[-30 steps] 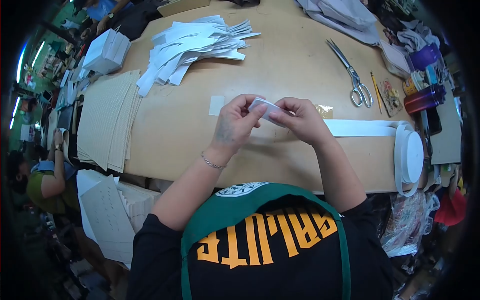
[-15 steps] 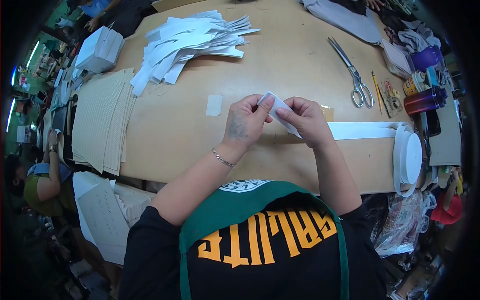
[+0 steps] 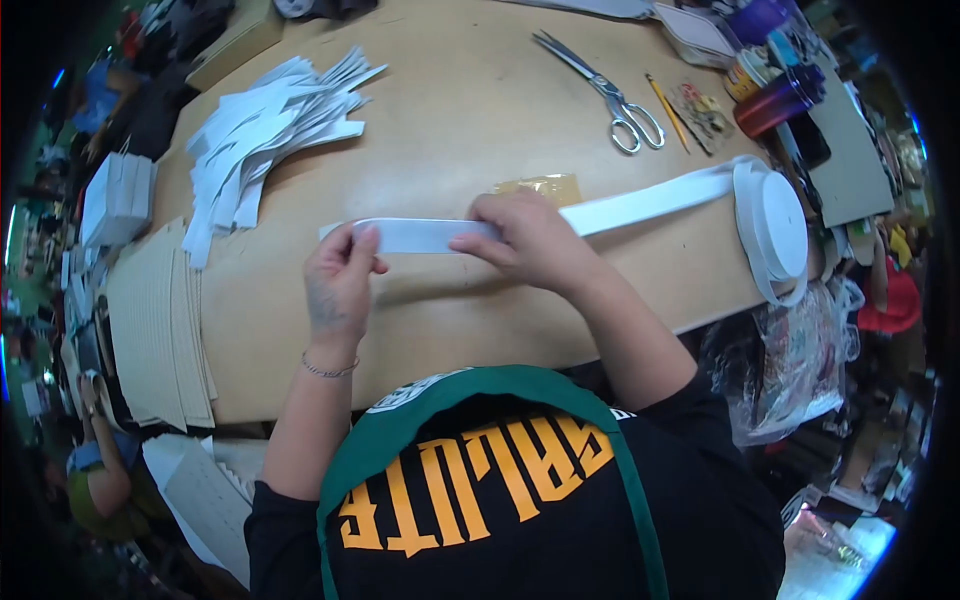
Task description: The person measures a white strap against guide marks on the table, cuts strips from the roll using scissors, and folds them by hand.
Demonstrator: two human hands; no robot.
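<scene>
so left hand (image 3: 343,270) has narrow pinch on end of white strip (image 3: 420,236), thumb on top. right hand (image 3: 520,235) grips it further along, thumb on near face. strip sits taut-ish over counter (image 3: 450,320), around 11 o'clock in view. more white band (image 3: 650,205) runs from behind right hand to roll (image 3: 785,225), between 2 and 3 o'clock. can't tell if they join, hand covers that bit. scissors (image 3: 605,92) at 1 o'clock, pile of cut strips (image 3: 270,135) at 10.
</scene>
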